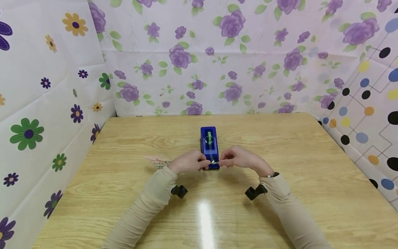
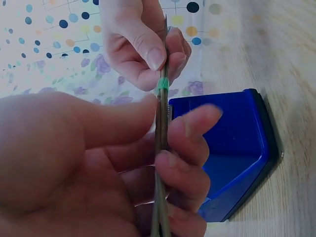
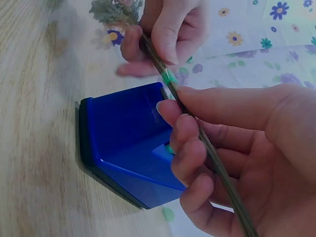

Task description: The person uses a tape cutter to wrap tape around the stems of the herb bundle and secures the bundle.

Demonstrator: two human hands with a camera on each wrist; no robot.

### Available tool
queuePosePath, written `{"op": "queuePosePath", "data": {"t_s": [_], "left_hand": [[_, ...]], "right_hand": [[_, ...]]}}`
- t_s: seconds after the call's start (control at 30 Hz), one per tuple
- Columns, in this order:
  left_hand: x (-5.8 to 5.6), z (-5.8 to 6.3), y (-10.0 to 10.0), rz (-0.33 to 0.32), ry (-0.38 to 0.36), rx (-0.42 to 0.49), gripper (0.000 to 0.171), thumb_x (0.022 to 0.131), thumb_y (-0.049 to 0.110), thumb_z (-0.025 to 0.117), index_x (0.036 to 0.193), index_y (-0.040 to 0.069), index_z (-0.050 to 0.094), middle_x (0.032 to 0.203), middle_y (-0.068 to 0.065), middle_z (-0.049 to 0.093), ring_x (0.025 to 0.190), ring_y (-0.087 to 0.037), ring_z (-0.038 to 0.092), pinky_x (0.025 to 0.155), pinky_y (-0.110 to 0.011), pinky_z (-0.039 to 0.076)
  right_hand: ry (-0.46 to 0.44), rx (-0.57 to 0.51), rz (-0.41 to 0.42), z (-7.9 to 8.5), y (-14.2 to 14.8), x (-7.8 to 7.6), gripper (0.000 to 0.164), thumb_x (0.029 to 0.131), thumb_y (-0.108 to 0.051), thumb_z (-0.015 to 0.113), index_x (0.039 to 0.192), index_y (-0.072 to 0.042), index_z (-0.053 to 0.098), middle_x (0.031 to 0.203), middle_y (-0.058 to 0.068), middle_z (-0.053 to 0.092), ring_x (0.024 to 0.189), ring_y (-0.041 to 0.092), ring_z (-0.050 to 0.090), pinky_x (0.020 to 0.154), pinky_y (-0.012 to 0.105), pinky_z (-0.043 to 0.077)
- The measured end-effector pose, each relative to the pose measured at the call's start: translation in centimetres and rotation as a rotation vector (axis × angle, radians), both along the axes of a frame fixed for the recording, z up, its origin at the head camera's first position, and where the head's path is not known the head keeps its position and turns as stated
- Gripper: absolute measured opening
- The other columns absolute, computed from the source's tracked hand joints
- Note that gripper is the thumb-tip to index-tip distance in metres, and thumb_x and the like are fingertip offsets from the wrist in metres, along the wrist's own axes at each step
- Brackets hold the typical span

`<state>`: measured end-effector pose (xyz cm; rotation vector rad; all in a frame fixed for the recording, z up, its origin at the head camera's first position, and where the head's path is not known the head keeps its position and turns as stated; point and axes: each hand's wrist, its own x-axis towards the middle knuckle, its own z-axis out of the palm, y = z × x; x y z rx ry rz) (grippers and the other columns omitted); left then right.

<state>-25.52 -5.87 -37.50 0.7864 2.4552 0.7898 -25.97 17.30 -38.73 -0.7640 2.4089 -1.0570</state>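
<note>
A bundle of thin brownish flower stems (image 2: pixel 163 123) runs between both hands, with a band of green tape (image 3: pixel 169 77) round it. Pinched by my left hand (image 1: pixel 189 161), the stems lead to pale pinkish flower heads (image 1: pixel 158 162) on the left of the head view. My right hand (image 1: pixel 240 159) grips the same stems on the other side of the band, thumb against fingers. Directly behind the band stands a blue tape dispenser (image 1: pixel 212 150), its toothed cutter (image 3: pixel 165 92) close to the stems. Whether the tape still joins the roll is unclear.
The dispenser holds a green tape roll (image 1: pixel 209 137) and sits on a wooden table (image 1: pixel 280 138). Flowered cloth (image 1: pixel 199 55) hangs along the back edge. Dark wrist cameras (image 1: pixel 255 192) project inward below both wrists, just above the table.
</note>
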Motion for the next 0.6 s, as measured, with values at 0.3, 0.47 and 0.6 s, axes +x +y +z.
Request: {"op": "queuePosePath", "data": {"t_s": [0.3,0.47,0.6], "left_hand": [[0.17,0.24,0.09,0.039,0.059,-0.024,0.024,0.098,0.019,0.058,0.084,0.005,0.071,0.074,-0.003,0.066,0.063,-0.015,0.057,0.059,-0.022,0.042],[0.40,0.30,0.16,0.075,0.041,0.010,0.019,0.096,0.016,0.061,0.087,0.003,0.072,0.069,-0.003,0.069,0.074,-0.028,0.070,0.062,-0.024,0.051],[0.47,0.30,0.24,0.096,0.062,0.012,0.015,0.093,0.015,0.065,0.085,0.004,0.072,0.069,-0.003,0.070,0.073,-0.027,0.071,0.061,-0.024,0.050]], "right_hand": [[-0.048,0.003,0.002,0.46,-0.43,0.35,0.031,0.101,-0.020,0.053,0.091,0.005,0.069,0.064,0.008,0.060,0.061,0.034,0.053,0.055,0.026,0.042],[-0.030,0.018,0.001,0.47,-0.38,0.23,0.030,0.101,-0.017,0.051,0.090,0.004,0.069,0.064,0.001,0.056,0.060,0.023,0.050,0.056,0.023,0.039],[-0.021,0.015,-0.030,0.31,-0.39,0.09,0.025,0.098,-0.019,0.056,0.092,0.003,0.067,0.068,-0.001,0.056,0.064,0.015,0.051,0.060,0.024,0.041]]}}
